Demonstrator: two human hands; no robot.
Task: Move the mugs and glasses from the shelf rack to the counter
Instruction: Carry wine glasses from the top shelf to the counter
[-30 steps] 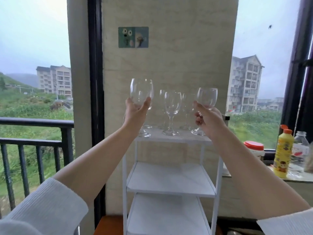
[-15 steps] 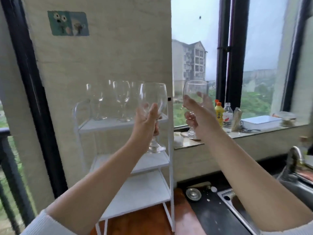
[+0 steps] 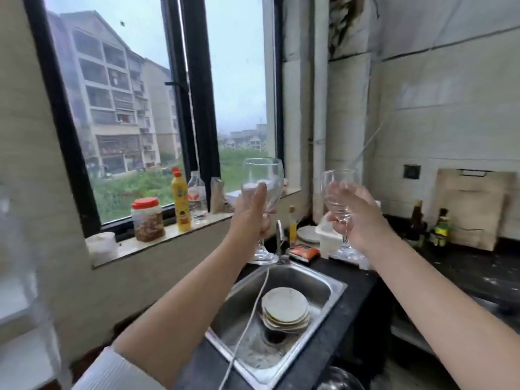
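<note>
Two clear stemmed wine glasses, one gripped by the left hand, one by the right hand, should go down upright on the black table beyond the right hand.

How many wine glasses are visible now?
2. One wine glass is held in the left hand, one in the right hand. Others may be outside the view.
</note>
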